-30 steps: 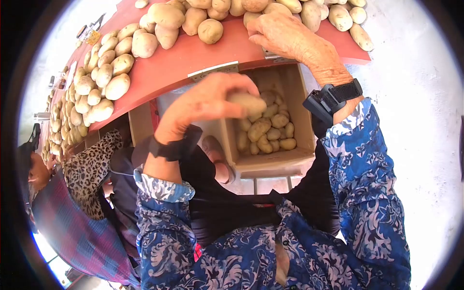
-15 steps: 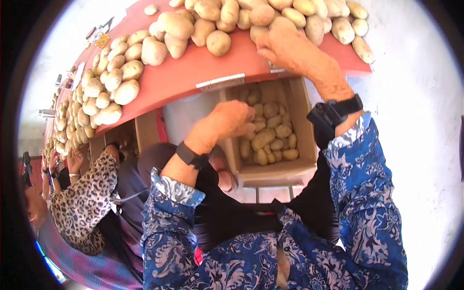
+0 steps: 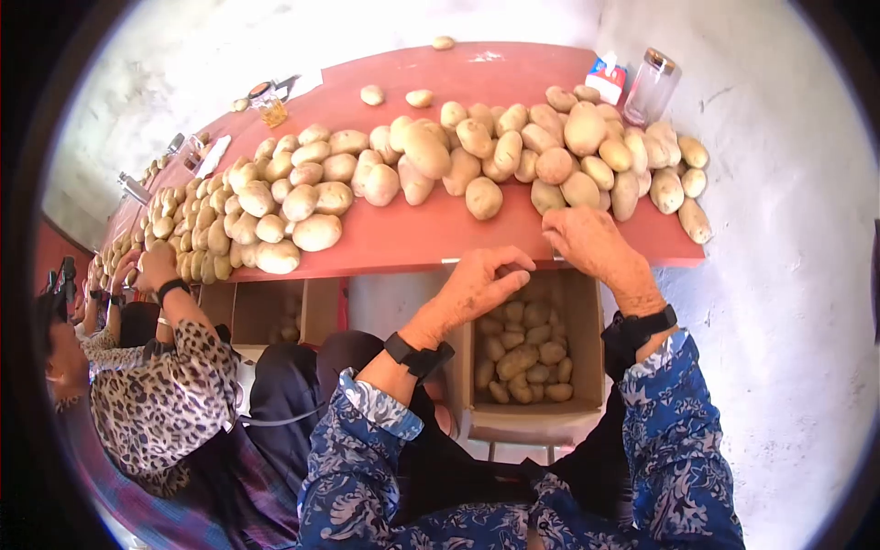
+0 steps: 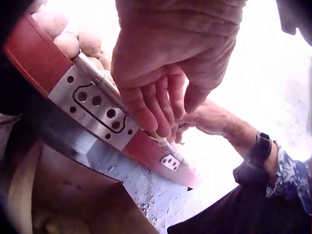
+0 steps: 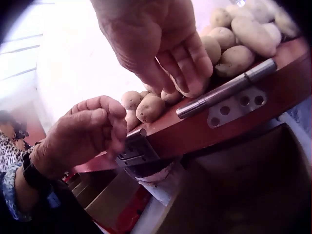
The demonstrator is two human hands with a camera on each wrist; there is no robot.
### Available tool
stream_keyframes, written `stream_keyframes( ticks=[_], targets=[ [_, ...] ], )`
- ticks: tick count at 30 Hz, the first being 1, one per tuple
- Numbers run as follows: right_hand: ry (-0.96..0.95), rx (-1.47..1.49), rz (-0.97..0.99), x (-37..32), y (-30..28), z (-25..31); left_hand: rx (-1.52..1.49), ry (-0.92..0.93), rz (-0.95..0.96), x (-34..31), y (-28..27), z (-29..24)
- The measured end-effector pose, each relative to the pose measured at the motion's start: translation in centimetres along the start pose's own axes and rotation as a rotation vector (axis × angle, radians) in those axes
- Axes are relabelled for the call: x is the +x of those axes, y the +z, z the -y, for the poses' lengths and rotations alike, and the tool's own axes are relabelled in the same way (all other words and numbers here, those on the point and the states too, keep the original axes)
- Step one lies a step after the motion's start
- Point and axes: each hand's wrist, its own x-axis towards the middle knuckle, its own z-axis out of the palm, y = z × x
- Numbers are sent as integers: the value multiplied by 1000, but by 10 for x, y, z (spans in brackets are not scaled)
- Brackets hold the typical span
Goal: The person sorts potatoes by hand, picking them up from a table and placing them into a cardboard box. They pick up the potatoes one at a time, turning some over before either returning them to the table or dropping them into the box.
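Note:
Potatoes [image 3: 483,198] lie heaped along the red table [image 3: 403,240]. The left hand [image 3: 472,291] hovers by the table's front edge, above the near side of a cardboard box [image 3: 536,423]; in the left wrist view the fingers of this hand [image 4: 170,63] hang loosely bent and hold nothing. At the table edge, the right hand [image 3: 598,249] is just in front of the heap. In the right wrist view the right hand [image 5: 158,46] reaches down with fingers extended before a potato [image 5: 194,88]; whether they touch it I cannot tell. Smaller potatoes [image 3: 518,361] lie inside the box.
A glass jar [image 3: 651,87] and a tissue pack [image 3: 607,79] stand at the back right. Another person in a leopard-print sleeve [image 3: 174,390] sits at the left, near another box [image 3: 321,310]. Metal hinges [image 5: 238,106] line the table's front edge.
The view has tilted up, showing more of the table. The left hand let go of the potato it held over the box and moved up toward the table edge. The right hand remains at the heap's front.

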Motion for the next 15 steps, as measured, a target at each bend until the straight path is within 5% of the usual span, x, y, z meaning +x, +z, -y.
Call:
stream_keyframes(
  ticks=[6,15],
  targets=[
    [-85,84,-122,-9,11,1,-383,-139,-420,7,-16,24],
    [-143,-186,-40,-26,33,15,-724,-200,-715,10,-33,26]
  ],
)
